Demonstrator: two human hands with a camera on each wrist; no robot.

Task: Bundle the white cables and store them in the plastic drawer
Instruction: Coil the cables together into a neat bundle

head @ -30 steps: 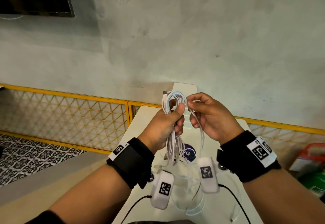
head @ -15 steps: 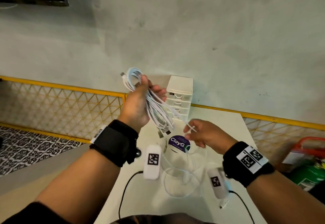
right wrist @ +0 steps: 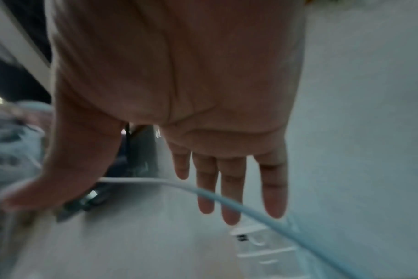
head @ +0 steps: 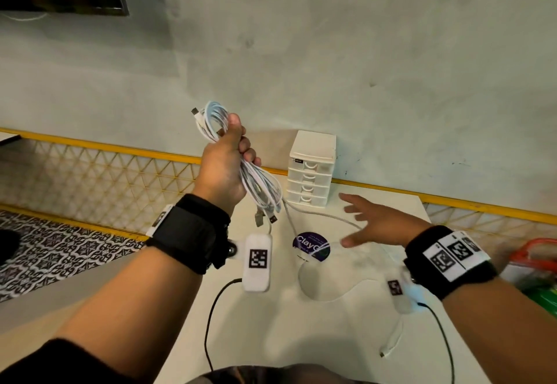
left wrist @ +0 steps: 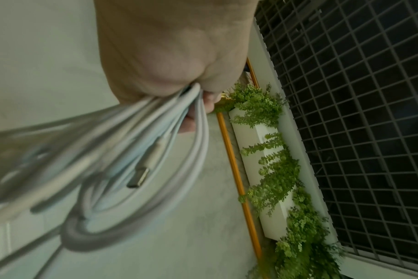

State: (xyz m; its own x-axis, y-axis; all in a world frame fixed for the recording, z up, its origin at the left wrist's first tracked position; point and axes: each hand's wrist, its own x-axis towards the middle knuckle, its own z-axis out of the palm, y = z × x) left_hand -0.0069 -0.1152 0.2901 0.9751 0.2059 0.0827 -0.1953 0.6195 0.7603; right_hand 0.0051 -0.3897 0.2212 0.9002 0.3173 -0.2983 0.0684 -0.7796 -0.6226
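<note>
My left hand [head: 224, 160] is raised above the table's far left corner and grips a coiled bunch of white cables [head: 259, 181]. Loops stick out above the fist and plugs hang below it. The left wrist view shows the same white cables [left wrist: 141, 151] held in the fist [left wrist: 177, 56], one metal plug dangling. My right hand [head: 370, 222] hovers with fingers spread over the table, holding nothing. A loose white cable [head: 328, 219] trails from the bunch across the table under it; in the right wrist view that cable [right wrist: 227, 196] passes beneath the straight fingers [right wrist: 229, 188]. The white plastic drawer unit [head: 310, 169] stands against the wall, drawers closed.
A round purple-labelled lid [head: 310, 246] and a clear coil [head: 328, 278] lie on the white table [head: 271, 338]. Another thin white cable end [head: 391, 344] lies near the front right. A yellow mesh railing [head: 105, 172] runs behind; red and green items [head: 533, 266] sit at far right.
My left hand lifted the bundle up and left, away from the right hand. My right hand let go of the cable strand it pinched, dropped toward the table and spread its fingers.
</note>
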